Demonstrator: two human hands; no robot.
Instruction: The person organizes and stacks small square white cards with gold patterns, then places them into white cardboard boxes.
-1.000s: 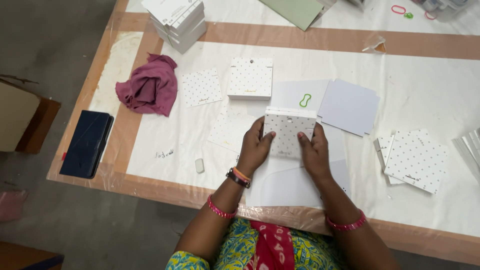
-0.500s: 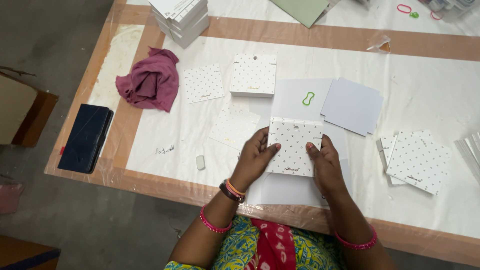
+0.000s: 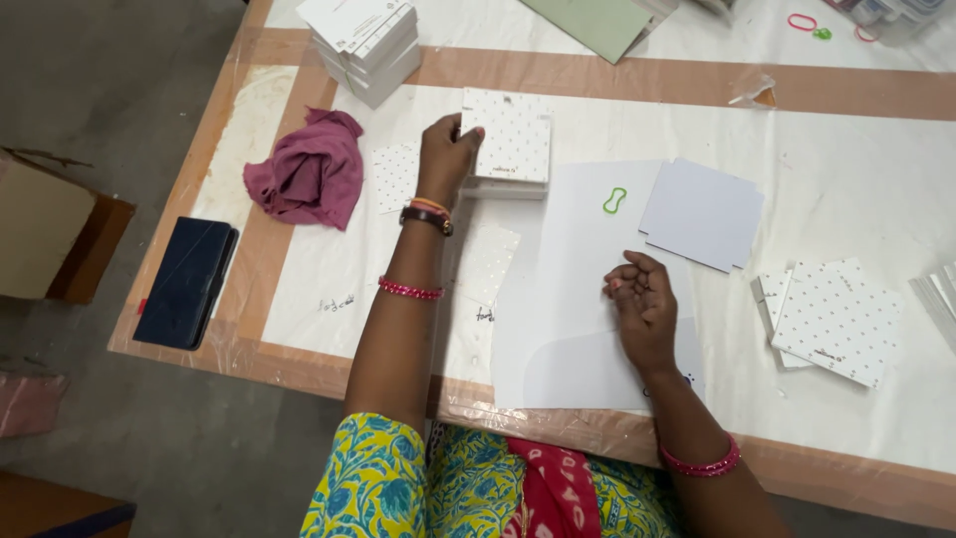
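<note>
My left hand (image 3: 445, 149) reaches across the table and grips the left edge of a white dotted box (image 3: 515, 139), which lies on top of a short stack of like boxes. My right hand (image 3: 642, 304) rests loosely curled on a large white sheet (image 3: 573, 269) in front of me and holds nothing. A green rubber band (image 3: 614, 199) lies on that sheet, just beyond my right hand. A flat grey-white card blank (image 3: 702, 212) sits to its right.
A maroon cloth (image 3: 309, 174) and a dark flat case (image 3: 187, 282) lie at the left. More dotted flat pieces (image 3: 832, 319) are stacked at the right. A pile of white boxes (image 3: 363, 40) stands at the back left, a cardboard box (image 3: 45, 234) on the floor.
Both hands held the dotted box in front of me. My left hand has now carried it away to the stack at the back, and my right hand has let go and dropped onto the sheet.
</note>
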